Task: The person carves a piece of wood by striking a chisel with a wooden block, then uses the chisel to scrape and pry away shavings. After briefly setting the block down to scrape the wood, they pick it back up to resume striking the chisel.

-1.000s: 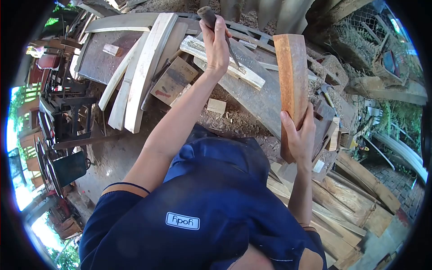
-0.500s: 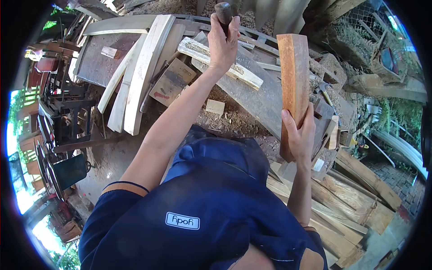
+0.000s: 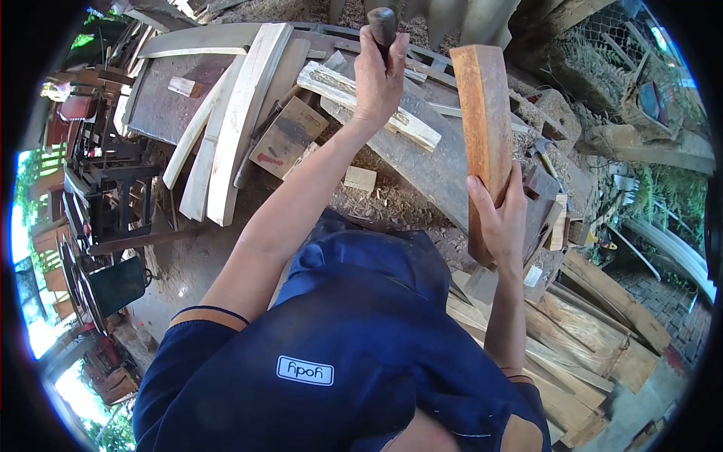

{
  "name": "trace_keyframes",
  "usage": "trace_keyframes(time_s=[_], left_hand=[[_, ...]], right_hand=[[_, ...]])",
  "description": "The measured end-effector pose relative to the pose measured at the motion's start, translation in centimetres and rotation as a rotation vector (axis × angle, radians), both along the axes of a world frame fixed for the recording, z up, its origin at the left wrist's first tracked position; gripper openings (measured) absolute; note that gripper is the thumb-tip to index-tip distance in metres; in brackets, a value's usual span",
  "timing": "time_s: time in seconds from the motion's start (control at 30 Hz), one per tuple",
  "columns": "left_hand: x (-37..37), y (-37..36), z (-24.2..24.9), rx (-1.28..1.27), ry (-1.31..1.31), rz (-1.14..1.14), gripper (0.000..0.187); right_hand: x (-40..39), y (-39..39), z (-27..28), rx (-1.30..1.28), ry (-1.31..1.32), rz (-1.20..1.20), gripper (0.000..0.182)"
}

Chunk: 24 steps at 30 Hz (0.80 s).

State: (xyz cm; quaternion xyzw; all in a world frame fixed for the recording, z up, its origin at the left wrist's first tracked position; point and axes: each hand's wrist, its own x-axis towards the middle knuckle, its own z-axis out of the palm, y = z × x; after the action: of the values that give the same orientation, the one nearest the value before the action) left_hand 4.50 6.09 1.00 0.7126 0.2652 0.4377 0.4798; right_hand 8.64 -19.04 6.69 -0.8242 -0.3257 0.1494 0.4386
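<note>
Near the top middle of the head view, my left hand (image 3: 380, 83) is closed around a dark, round-ended tool handle (image 3: 382, 26). Its working end is hidden below my fist. Beneath that hand lies a pale wooden bar (image 3: 413, 129) with a rough, cut upper face, resting on a grey board (image 3: 410, 169). To the right, my right hand (image 3: 503, 218) grips a thick brown wooden block (image 3: 482, 105) by its lower part, with the thumb on the near face. The block stands raised above the bench, apart from the pale bar.
Several long pale planks (image 3: 245, 128) lie at left beside a wooden box (image 3: 290, 135). A small wood offcut (image 3: 360, 178) sits among shavings. At right are a hammer (image 3: 544, 157) and stacked boards (image 3: 580, 339). Stacked chairs (image 3: 113, 203) stand far left.
My left hand has shifted slightly right with the handle. The brown block in my right hand has risen a little and its top has tipped left.
</note>
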Motion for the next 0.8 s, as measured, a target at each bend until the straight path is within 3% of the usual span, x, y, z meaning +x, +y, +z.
trace_keyframes(time_s=[0.07, 0.23, 0.3, 0.33, 0.4, 0.53, 0.6, 0.63, 0.67, 0.73, 0.8], left_hand=[[0.4, -0.6, 0.2, 0.026, 0.051, -0.012, 0.033], [1.0, -2.3, 0.8, 0.092, 0.054, -0.104, 0.031], [1.0, -3.0, 1.3, 0.057, 0.081, -0.139, 0.029], [1.3, -3.4, 1.0, 0.082, 0.065, -0.142, 0.029], [1.2, -4.0, 0.6, 0.151, 0.042, -0.18, 0.03], [1.5, -4.4, 0.5, 0.15, 0.021, -0.133, 0.031], [1.1, -4.5, 0.2, 0.114, 0.008, -0.161, 0.03], [1.1, -4.5, 0.2, 0.126, 0.025, -0.169, 0.029], [1.3, -4.5, 0.3, 0.14, 0.039, -0.178, 0.029], [0.9, -4.7, 0.3, 0.175, 0.016, -0.186, 0.028], [0.9, -4.2, 0.2, 0.102, 0.011, -0.259, 0.026]], right_hand=[[0.5, 0.8, 1.4, -0.004, 0.01, 0.016, 0.063], [2.2, 4.6, 8.6, 0.349, -0.087, 0.082, 0.047], [2.4, 6.0, 9.6, 0.576, 0.022, 0.075, 0.043], [2.7, 6.3, 9.5, 0.434, -0.12, 0.102, 0.041], [4.0, 6.7, 8.6, -0.277, -0.296, 0.265, 0.049], [3.5, 5.8, 9.1, -0.107, -0.265, 0.319, 0.051], [2.9, 5.7, 10.8, 0.239, -0.031, 0.127, 0.049], [3.0, 5.9, 10.3, 0.348, -0.045, 0.137, 0.051], [3.1, 6.0, 9.6, 0.35, -0.051, 0.134, 0.051], [3.3, 6.0, 8.1, -0.203, -0.241, 0.23, 0.051], [3.5, 5.6, 7.7, -0.162, -0.256, 0.233, 0.051]])
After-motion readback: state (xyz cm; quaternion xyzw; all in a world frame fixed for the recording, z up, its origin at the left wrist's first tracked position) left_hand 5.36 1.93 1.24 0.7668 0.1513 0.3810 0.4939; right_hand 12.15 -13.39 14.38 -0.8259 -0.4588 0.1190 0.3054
